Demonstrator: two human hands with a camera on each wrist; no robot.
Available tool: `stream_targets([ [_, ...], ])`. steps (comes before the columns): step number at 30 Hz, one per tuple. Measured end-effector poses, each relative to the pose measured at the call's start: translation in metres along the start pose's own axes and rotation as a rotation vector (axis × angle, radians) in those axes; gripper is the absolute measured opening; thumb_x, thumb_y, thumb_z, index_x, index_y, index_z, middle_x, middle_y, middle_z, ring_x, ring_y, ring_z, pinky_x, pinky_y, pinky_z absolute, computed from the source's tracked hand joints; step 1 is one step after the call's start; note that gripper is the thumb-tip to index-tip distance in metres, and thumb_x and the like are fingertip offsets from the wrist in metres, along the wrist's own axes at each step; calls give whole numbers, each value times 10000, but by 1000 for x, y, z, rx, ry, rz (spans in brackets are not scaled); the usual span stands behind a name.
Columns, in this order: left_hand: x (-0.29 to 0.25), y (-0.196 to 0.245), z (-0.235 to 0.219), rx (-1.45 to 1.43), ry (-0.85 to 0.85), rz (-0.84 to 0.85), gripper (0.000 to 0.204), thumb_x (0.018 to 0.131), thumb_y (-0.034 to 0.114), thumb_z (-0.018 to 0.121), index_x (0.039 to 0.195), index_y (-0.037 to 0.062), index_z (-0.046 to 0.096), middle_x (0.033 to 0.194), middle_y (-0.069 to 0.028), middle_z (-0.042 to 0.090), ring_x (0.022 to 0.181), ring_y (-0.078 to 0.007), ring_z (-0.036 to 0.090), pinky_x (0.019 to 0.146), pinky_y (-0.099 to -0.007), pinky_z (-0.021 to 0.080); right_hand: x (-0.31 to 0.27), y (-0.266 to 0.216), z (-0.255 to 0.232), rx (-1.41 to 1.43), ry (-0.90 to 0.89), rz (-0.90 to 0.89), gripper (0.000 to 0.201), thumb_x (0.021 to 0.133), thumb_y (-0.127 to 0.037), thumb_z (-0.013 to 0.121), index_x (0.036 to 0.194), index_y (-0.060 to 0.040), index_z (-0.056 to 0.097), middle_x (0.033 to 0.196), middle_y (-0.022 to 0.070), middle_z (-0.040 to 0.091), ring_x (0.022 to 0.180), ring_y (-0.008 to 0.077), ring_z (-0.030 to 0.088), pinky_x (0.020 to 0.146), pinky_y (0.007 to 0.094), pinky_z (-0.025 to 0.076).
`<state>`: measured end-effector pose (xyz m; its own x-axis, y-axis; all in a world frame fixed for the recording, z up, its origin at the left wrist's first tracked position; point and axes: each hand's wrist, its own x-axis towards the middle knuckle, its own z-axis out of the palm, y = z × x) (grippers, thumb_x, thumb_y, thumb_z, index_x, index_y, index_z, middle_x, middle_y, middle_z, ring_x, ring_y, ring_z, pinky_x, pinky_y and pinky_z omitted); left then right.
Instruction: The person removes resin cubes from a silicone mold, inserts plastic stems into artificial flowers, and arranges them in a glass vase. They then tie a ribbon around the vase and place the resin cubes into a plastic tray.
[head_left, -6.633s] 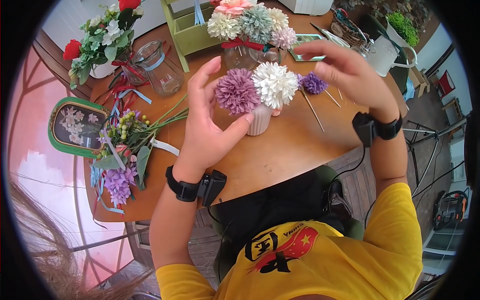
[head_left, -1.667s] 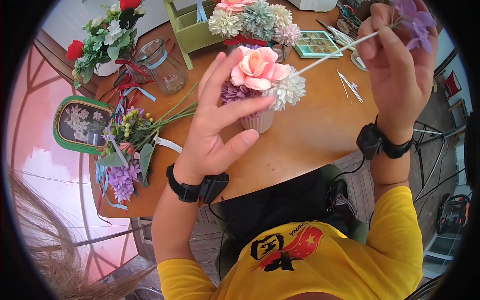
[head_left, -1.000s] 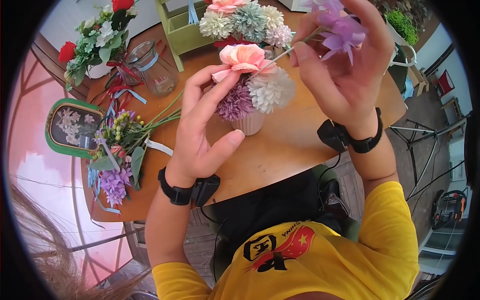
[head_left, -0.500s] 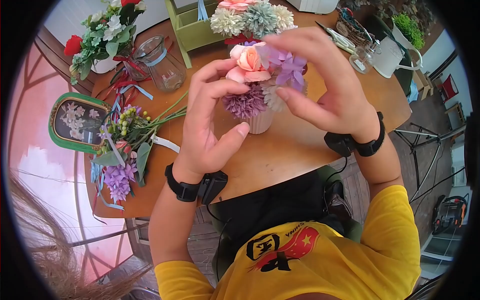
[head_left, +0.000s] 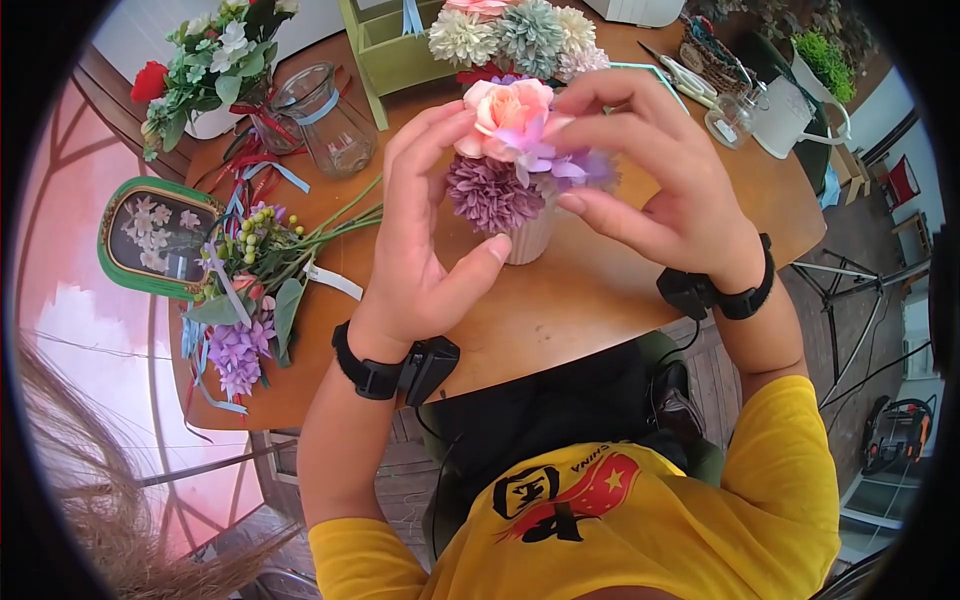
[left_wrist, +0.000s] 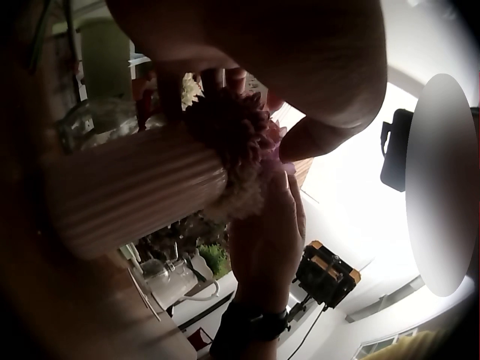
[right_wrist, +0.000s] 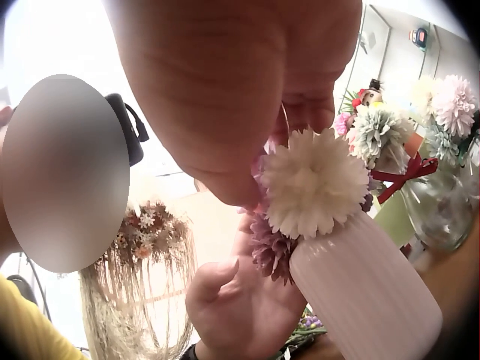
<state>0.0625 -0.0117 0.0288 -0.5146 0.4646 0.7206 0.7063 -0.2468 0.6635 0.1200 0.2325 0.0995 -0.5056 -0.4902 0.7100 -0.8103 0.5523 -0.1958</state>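
A ribbed pale-pink vase (head_left: 530, 238) stands on the table, holding artificial flowers. A pink rose (head_left: 508, 115) tops the bunch, above a mauve pompom flower (head_left: 490, 195). My right hand (head_left: 665, 175) has thumb and fingers around a light purple flower (head_left: 578, 170) at the bunch's right side. In the right wrist view a white pompom flower (right_wrist: 311, 184) sits at the vase mouth; in the head view it is mostly hidden. My left hand (head_left: 420, 240) cups the left side, fingertips by the rose and thumb apart from them near the vase.
Loose flower stems (head_left: 260, 270) and a green-framed picture (head_left: 155, 240) lie to the left. Behind are a glass jar (head_left: 335, 120), a green wooden caddy (head_left: 410, 60) and another pompom bouquet (head_left: 525, 35). A small glass bottle (head_left: 730, 122) and white watering can (head_left: 790, 115) stand right.
The pink rose has joined the mauve and white flowers in the vase. My right hand has brought the purple flower from the right down into the bunch. The left hand stays beside the flowers.
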Motion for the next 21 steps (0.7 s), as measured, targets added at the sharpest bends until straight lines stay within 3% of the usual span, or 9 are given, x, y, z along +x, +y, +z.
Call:
stream_targets([
  [4, -2, -1, -1, 57, 0, -56, 981, 800, 135, 750, 1595, 25, 185, 1536, -196, 309, 1458, -321, 361, 1194, -470, 347, -13, -1, -7, 104, 116, 87, 776, 807, -330, 877, 1444, -62, 524, 1303, 139, 591, 1179, 241, 574, 895, 358, 489],
  [7, -2, -2, 5, 92, -15, -86, 1074, 775, 116, 786, 1605, 32, 110, 1541, -205, 310, 1457, -330, 370, 1186, -475, 358, -35, 10, 0, 250, 48, 314, 942, 759, -346, 920, 1511, -51, 436, 1395, 146, 563, 1220, 249, 564, 971, 385, 483],
  [10, -4, 1, 7, 162, -49, -258, 1178, 758, 140, 850, 1607, 40, 39, 1540, -220, 346, 1419, -335, 434, 1181, -459, 367, -46, 17, 8, 183, -334, 586, 906, 745, -370, 930, 1455, -22, 490, 1304, 170, 628, 1142, 266, 618, 919, 379, 512],
  [13, -5, -3, 7, 44, -84, -458, 1102, 771, 211, 885, 1585, 14, 169, 1494, -212, 455, 1361, -316, 506, 1163, -432, 388, -31, 20, 21, 362, -579, 873, 754, 758, -337, 919, 1348, -18, 575, 1148, 162, 700, 988, 289, 678, 865, 386, 540],
  [16, -4, -8, -4, 43, -279, -567, 912, 795, 248, 901, 1508, -13, 397, 1438, -135, 540, 1332, -237, 514, 1138, -390, 402, -38, 34, 49, 424, -337, 524, 563, 795, -283, 889, 1224, -16, 640, 965, 142, 725, 833, 293, 691, 794, 393, 553],
  [21, -6, -15, -11, 153, -298, -532, 790, 831, 250, 874, 1450, -35, 475, 1372, -138, 599, 1281, -232, 553, 1109, -390, 433, -32, 41, 61, 368, -303, 547, 476, 802, -225, 880, 1157, 0, 656, 898, 148, 719, 804, 279, 679, 779, 389, 542],
])
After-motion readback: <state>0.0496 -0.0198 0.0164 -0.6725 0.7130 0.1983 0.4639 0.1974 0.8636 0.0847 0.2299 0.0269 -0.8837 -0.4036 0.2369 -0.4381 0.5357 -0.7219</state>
